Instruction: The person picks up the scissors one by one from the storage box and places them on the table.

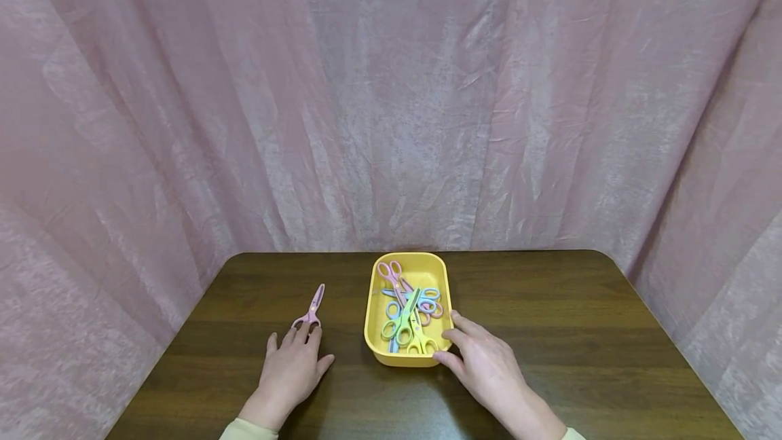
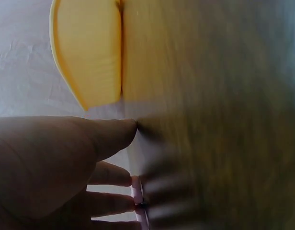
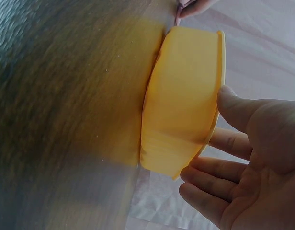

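A pair of purple scissors lies on the table, blades pointing away from me. Over its finger loops rests my left hand, fingertips touching the handles, thumb held out to the side. In the left wrist view, fingertips meet the scissors near the tabletop. A yellow plastic bin stands to the right, holding several scissors in pink, blue, green and yellow. My right hand touches the bin's near right corner. In the right wrist view, its thumb lies against the rim and its fingers extend beside it.
Dark brown wooden table with rounded far corners lies under everything. Pink velvety curtains hang behind it and along both sides.
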Demonstrator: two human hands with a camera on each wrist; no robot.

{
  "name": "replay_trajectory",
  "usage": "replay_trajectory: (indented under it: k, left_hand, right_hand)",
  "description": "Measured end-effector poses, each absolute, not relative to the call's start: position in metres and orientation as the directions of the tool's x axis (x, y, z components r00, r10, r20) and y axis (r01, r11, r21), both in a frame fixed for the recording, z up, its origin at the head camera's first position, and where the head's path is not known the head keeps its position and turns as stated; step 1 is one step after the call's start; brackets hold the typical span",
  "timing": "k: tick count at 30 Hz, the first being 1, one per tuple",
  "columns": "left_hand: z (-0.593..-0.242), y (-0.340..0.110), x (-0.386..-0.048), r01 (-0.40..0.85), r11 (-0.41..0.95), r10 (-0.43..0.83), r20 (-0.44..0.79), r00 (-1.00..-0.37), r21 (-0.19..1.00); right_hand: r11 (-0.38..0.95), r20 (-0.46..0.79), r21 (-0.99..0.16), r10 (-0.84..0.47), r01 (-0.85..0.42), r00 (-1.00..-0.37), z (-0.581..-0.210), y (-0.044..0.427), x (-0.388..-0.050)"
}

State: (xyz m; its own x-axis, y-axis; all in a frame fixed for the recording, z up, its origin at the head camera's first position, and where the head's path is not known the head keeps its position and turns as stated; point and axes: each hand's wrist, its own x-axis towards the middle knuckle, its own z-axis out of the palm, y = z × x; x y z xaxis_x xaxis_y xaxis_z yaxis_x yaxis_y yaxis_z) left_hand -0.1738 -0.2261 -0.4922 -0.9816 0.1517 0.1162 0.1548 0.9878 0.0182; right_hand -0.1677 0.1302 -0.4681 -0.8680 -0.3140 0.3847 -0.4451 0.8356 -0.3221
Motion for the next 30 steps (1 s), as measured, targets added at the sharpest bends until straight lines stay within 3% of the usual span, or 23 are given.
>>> replay_trajectory:
  k: [30]
  left_hand:
    - [-0.492,-0.297,-0.224,-0.002,0.997,0.002,-0.040,-0.999,0.083]
  right_hand:
    - [0.833,0.388,-0.322,-0.317,-0.450,-0.865,-0.467,0.131,-0.168]
